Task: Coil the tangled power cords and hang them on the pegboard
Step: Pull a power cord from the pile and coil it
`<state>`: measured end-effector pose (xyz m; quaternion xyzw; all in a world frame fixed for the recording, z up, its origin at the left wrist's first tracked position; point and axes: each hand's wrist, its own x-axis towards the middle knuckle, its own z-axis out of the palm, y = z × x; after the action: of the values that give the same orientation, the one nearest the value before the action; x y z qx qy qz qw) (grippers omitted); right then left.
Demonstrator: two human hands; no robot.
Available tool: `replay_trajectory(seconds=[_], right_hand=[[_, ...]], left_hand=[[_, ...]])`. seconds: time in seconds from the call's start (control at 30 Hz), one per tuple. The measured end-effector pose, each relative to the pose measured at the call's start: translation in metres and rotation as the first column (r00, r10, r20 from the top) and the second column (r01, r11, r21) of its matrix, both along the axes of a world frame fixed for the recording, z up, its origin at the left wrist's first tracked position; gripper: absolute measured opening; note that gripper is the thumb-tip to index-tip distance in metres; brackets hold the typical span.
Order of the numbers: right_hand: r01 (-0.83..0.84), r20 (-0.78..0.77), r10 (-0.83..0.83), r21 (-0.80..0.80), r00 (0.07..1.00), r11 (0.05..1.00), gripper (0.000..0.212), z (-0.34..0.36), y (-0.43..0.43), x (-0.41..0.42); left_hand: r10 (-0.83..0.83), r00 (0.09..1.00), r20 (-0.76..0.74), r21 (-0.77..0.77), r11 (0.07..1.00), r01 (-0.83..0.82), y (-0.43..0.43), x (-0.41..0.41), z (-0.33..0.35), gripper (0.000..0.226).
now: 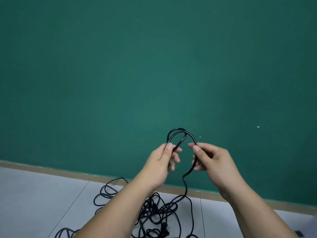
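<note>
Green wall (pixel 154 66) fills most of the view, with a tan baseboard (pixel 51 170) along its foot and pale grey floor (pixel 34 194) below.

A black cord (pixel 181 134) is raised in front of the wall, bent into an arch of what look like two or three small loops. The left hand (pixel 161 162) pinches the gathered loops at the arch's left foot, thumb on top and fingers curled under. The right hand (pixel 212 162) grips the arch's right side between thumb and curled fingers. From that hand a single strand drops in a kinked line to the floor.

There it joins the tangle (pixel 154 213), a loose heap of black cord lying just in front of the baseboard, partly hidden behind the forearms. Loops spread out to the left and toward the bottom edge. A plug (pixel 164 229) shows near the heap's lower end. How many separate cords make up the heap cannot be told.

Judging by this, the work is at an early stage. Only the first few turns of one coil are formed, and most of the cord is on the floor, crossed over itself. Nothing looks coiled and finished, and no pegboard is in view, so all the hanging is yet to do.
</note>
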<state>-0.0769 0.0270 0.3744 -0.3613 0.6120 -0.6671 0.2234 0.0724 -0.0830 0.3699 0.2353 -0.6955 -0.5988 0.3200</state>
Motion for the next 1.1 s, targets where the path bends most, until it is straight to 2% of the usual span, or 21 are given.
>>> replay_trajectory(seconds=[0.07, 0.13, 0.23, 0.37, 0.43, 0.63, 0.77, 0.87, 0.97, 1.1], right_hand=[[0.014, 0.134, -0.003, -0.088, 0.991, 0.996, 0.014, 0.007, -0.002, 0.007], [0.025, 0.174, -0.005, -0.11, 0.985, 0.994, 0.017, 0.01, -0.003, 0.013], [0.07, 0.096, -0.063, -0.069, 0.993, 0.995, 0.016, 0.008, -0.005, 0.015], [0.136, -0.011, -0.136, -0.039, 0.991, 0.99, 0.007, 0.008, -0.002, 0.007], [0.121, -0.037, -0.122, -0.022, 0.992, 0.992, 0.009, 0.009, 0.0, 0.003], [-0.027, 0.027, 0.025, 0.079, 0.999, 0.996, 0.021, 0.013, 0.002, -0.002], [-0.085, -0.04, 0.095, 0.204, 0.995, 0.975, 0.034, 0.016, 0.009, -0.013], [-0.13, -0.031, 0.139, 0.198, 0.99, 0.972, 0.032, 0.015, 0.01, -0.018], [-0.113, -0.05, 0.125, 0.189, 0.991, 0.975, 0.03, 0.016, 0.011, -0.018], [-0.041, -0.184, 0.079, 0.202, 0.98, 0.979, 0.031, 0.014, 0.01, -0.018]], left_hand=[[-0.018, 0.998, 0.063, -0.114, 0.993, 0.025, 0.002, 0.0, -0.003, 0.033], [-0.078, 0.993, 0.09, -0.14, 0.986, 0.091, 0.004, -0.002, -0.006, 0.029], [-0.192, 0.976, 0.098, -0.124, 0.971, 0.204, 0.009, -0.002, -0.006, 0.029], [-0.277, 0.958, 0.073, -0.023, 0.96, 0.279, 0.009, -0.001, -0.006, 0.026], [-0.274, 0.955, 0.115, -0.041, 0.959, 0.28, 0.01, -0.001, -0.004, 0.022], [-0.209, 0.953, 0.218, -0.057, 0.972, 0.226, 0.014, -0.005, -0.001, 0.023], [-0.192, 0.958, 0.213, -0.007, 0.98, 0.198, 0.01, -0.005, 0.004, 0.03], [-0.191, 0.967, 0.169, 0.016, 0.981, 0.191, 0.011, -0.004, 0.008, 0.041], [-0.205, 0.966, 0.156, 0.016, 0.979, 0.205, 0.013, -0.002, 0.009, 0.04], [-0.25, 0.951, 0.181, 0.006, 0.968, 0.253, 0.01, -0.001, 0.005, 0.031]])
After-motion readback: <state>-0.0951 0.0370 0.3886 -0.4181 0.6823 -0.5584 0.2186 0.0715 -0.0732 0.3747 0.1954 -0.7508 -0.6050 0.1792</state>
